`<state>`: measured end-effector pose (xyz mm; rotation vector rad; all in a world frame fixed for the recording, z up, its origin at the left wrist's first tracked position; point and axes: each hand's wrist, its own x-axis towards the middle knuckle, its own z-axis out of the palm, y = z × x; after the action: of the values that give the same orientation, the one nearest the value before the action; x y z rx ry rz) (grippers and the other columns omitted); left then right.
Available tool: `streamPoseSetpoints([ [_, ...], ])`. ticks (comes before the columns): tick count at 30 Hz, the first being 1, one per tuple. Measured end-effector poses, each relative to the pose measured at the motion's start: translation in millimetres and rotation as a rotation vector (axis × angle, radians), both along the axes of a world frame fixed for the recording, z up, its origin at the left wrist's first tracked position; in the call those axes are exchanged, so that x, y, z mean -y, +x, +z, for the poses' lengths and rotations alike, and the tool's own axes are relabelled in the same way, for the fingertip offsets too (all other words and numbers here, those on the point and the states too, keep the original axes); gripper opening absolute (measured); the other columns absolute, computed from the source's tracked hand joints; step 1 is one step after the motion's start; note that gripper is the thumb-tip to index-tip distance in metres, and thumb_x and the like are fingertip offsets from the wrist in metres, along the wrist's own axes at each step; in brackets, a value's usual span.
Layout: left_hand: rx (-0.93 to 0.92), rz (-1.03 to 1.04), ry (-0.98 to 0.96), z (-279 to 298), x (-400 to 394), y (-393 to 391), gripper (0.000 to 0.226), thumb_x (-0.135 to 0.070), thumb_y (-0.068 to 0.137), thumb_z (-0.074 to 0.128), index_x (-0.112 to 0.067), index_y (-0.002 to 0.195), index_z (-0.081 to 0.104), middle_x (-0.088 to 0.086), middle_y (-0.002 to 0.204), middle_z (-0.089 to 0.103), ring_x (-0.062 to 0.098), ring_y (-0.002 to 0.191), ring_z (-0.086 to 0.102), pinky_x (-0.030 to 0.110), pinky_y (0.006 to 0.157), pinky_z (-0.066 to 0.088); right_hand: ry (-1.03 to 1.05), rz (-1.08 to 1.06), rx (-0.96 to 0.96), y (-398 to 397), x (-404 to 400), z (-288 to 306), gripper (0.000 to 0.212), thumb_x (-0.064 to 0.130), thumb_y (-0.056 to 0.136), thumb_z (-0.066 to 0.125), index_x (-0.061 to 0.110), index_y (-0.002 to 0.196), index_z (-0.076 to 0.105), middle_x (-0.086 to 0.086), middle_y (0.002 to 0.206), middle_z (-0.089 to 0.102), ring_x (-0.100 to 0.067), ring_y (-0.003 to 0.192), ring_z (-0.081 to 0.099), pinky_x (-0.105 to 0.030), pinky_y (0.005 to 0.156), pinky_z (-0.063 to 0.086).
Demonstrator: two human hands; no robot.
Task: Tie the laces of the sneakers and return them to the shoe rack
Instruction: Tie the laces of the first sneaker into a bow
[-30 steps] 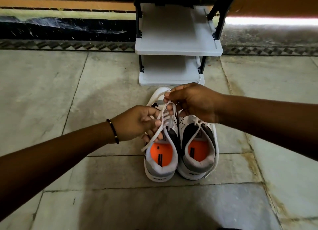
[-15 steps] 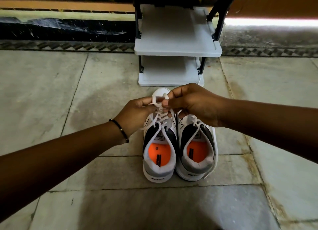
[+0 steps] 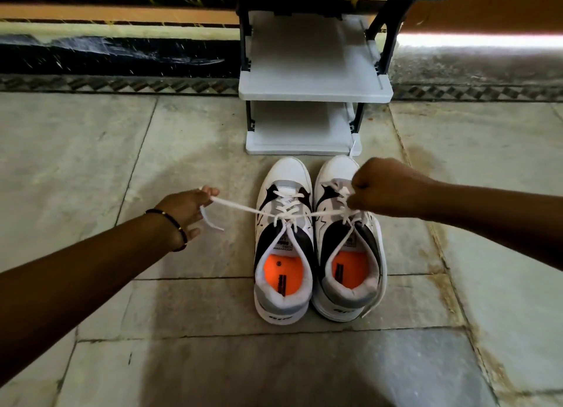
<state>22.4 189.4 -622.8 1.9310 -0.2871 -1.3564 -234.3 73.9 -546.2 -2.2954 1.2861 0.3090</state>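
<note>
Two white, grey and black sneakers with orange insoles stand side by side on the floor, the left sneaker (image 3: 285,254) and the right sneaker (image 3: 350,248), toes toward the shoe rack (image 3: 313,84). The left sneaker's white lace (image 3: 240,208) is stretched taut sideways from a crossing over its tongue. My left hand (image 3: 189,211) grips one lace end out to the left of the shoe, the loose tip hanging below the fingers. My right hand (image 3: 384,187) is fisted on the other end above the right sneaker's laces.
The grey plastic rack has two bare shelves visible and stands against a dark wall skirting (image 3: 122,56). The stone tile floor (image 3: 182,345) spreads around the shoes. A loose lace end trails by the right sneaker's heel (image 3: 370,303).
My hands were together over the left sneaker's tongue handling the lace. They have pulled apart, left hand going left and right hand going right, drawing the lace tight.
</note>
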Motion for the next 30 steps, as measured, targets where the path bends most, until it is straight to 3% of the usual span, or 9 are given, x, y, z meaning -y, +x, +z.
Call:
streamPoseSetpoints([
  [3, 0.085, -0.052, 0.183, -11.0, -2.5, -1.4, 0.030, -0.028, 0.086, 0.057, -0.010, 0.110, 0.057, 0.008, 0.136, 0.046, 0.024, 0.111, 0.048, 0.037, 0.087, 0.037, -0.175, 0.189, -0.203, -3.6, -6.7, -5.1, 0.035, 0.047, 0.087, 0.053, 0.015, 0.074, 0.056, 0.003, 0.074, 0.054, -0.015, 0.068, 0.054, -0.027, 0.056, 0.037],
  [5, 0.241, -0.181, 0.224, -16.7, -1.3, -9.0, 0.053, -0.029, 0.082, 0.063, -0.003, 0.125, 0.047, 0.013, 0.137, 0.043, 0.033, 0.122, 0.043, 0.039, 0.093, 0.040, -0.403, 0.352, -0.105, 1.2, -15.6, -3.2, 0.038, 0.050, 0.087, 0.050, 0.015, 0.100, 0.058, -0.001, 0.099, 0.055, -0.021, 0.095, 0.056, -0.029, 0.064, 0.038],
  [7, 0.514, -0.371, 0.084, -18.6, -0.2, -18.7, 0.060, -0.025, 0.081, 0.063, -0.006, 0.133, 0.040, 0.016, 0.143, 0.038, 0.034, 0.129, 0.038, 0.041, 0.106, 0.036, -0.412, 0.434, -0.015, 12.0, -22.8, -4.8, 0.042, 0.049, 0.086, 0.051, 0.016, 0.111, 0.057, -0.003, 0.114, 0.055, -0.023, 0.110, 0.051, -0.031, 0.071, 0.043],
  [11, 0.727, -0.786, -0.367, -5.3, -0.4, -51.7, 0.049, -0.012, 0.086, 0.054, -0.018, 0.134, 0.041, 0.011, 0.139, 0.046, 0.026, 0.130, 0.039, 0.041, 0.111, 0.029, -0.109, 0.365, 0.055, 30.0, -36.3, -29.8, 0.035, 0.047, 0.082, 0.059, 0.016, 0.097, 0.065, -0.006, 0.102, 0.066, -0.025, 0.098, 0.059, -0.040, 0.078, 0.051],
  [14, 0.730, -0.817, -0.520, -3.2, -3.8, -64.2, 0.028, -0.006, 0.085, 0.053, -0.015, 0.109, 0.063, 0.007, 0.121, 0.059, 0.021, 0.113, 0.053, 0.029, 0.098, 0.039, -0.103, 0.351, 0.099, 31.3, -42.3, -44.2, 0.027, 0.040, 0.083, 0.060, 0.013, 0.083, 0.063, -0.008, 0.090, 0.068, -0.026, 0.087, 0.061, -0.036, 0.072, 0.050],
  [17, 0.781, -0.853, -0.549, -5.2, -5.8, -59.5, 0.016, -0.017, 0.085, 0.049, -0.016, 0.091, 0.064, 0.003, 0.111, 0.062, 0.022, 0.105, 0.055, 0.034, 0.089, 0.045, -0.074, 0.300, 0.181, 27.7, -42.1, -48.0, 0.017, 0.029, 0.084, 0.061, 0.017, 0.072, 0.058, -0.008, 0.082, 0.068, -0.026, 0.082, 0.062, -0.033, 0.068, 0.046],
  [19, 0.898, -0.929, -0.555, -2.7, -4.9, -53.9, 0.025, -0.030, 0.083, 0.040, -0.019, 0.090, 0.061, 0.001, 0.104, 0.063, 0.024, 0.100, 0.054, 0.035, 0.081, 0.044, -0.054, 0.296, 0.221, 26.9, -39.7, -42.6, 0.016, 0.026, 0.084, 0.061, 0.018, 0.070, 0.058, -0.007, 0.078, 0.068, -0.025, 0.079, 0.062, -0.035, 0.067, 0.048],
  [24, 1.345, -1.057, -0.622, 13.4, 3.8, -44.6, 0.015, -0.013, 0.077, 0.056, -0.021, 0.086, 0.064, 0.000, 0.083, 0.069, 0.030, 0.084, 0.058, 0.033, 0.071, 0.032, -0.218, 0.411, 0.269, 22.7, -24.0, -23.9, 0.013, 0.020, 0.083, 0.059, 0.014, 0.071, 0.060, -0.009, 0.078, 0.067, -0.026, 0.078, 0.059, -0.039, 0.067, 0.049],
  [30, 1.417, -1.157, -0.523, 8.3, -6.2, -35.6, 0.017, -0.011, 0.066, 0.072, -0.025, 0.072, 0.064, -0.005, 0.067, 0.066, 0.026, 0.075, 0.063, 0.034, 0.066, 0.043, -0.174, 0.479, 0.083, 10.1, -37.3, -37.8, 0.012, 0.013, 0.080, 0.052, 0.016, 0.074, 0.062, -0.008, 0.088, 0.067, -0.026, 0.089, 0.060, -0.032, 0.069, 0.047],
])
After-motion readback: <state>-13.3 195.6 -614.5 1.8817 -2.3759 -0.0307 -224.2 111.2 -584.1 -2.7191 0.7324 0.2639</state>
